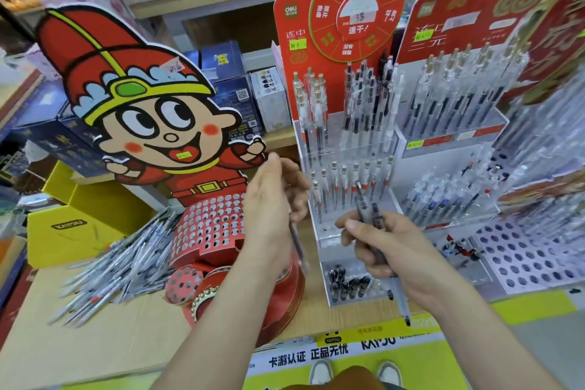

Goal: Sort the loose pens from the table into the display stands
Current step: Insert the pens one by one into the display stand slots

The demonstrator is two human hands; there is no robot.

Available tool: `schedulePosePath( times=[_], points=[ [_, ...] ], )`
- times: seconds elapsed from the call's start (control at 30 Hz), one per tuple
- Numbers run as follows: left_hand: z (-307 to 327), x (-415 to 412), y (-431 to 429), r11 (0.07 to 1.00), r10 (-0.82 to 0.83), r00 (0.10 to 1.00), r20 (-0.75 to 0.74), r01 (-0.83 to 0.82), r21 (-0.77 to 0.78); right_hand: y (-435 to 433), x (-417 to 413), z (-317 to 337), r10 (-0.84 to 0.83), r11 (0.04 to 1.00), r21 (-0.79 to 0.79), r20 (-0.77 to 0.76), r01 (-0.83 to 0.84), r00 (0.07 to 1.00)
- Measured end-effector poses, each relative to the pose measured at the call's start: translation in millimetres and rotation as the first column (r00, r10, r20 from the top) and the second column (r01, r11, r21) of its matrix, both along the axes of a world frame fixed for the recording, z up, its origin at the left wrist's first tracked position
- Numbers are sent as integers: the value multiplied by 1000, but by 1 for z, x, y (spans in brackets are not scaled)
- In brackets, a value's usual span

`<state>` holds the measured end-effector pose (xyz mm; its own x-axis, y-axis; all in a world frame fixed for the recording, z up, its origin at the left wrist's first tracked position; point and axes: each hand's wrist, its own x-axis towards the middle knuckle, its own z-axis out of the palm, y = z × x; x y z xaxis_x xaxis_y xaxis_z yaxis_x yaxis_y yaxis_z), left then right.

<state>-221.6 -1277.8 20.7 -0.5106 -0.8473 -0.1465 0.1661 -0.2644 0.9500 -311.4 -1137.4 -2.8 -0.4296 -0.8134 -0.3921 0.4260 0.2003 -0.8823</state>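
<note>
Pens, loose, in a big messy pile [126, 256] on the left part of the brown table [95, 351], well apart from both hands. Right beside the pile, a red cartoon stand [209, 228] full of little round holes, with a big smiling cartoon kid [152, 123] on top. Left hand [272, 199] up in front of that stand, fingers curled, pinching one dark pen [297, 242] hanging down below the fingers; a bit blurry there. Right hand [389, 250] lower and more to the right, fingers wrapped tight round a small bunch of pens [399, 298], ends poking out above and below the fist. Just behind the right hand, a clear stand [348, 149] with steps, rows of pens standing up in it, and a round red wheel sign [357, 6] on top. Down at the front of the clear stand, a little box part with black caps [348, 285] inside. Further right, a second stand [452, 123], also full of pens standing up, and near it a white tray [522, 260] with many round holes. Yellow box [72, 241] behind the pile. Wooden shelf [215, 0] at the back, dark blue boxes [234, 95] under it. Two shoes [319, 370] far down at the bottom edge.
</note>
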Motion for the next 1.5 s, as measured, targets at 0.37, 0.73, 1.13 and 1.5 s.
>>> schedulePosePath(
  times=[0.37,0.73,1.13,1.5],
  points=[
    [1,-1,6,988,-140,990,11,141,-65,-2,9,4,-88,996,-13,-131,87,987],
    [21,10,-15,904,-107,970,220,187,-384,-2,2,-7,-251,964,11,-270,264,929],
    [5,-19,-20,643,115,911,397,236,-728,13,-17,-15,-331,940,35,-131,338,934],
    [-25,-19,-20,313,222,837,501,425,-849,14,-20,-16,-330,944,8,26,330,944]
  ],
)
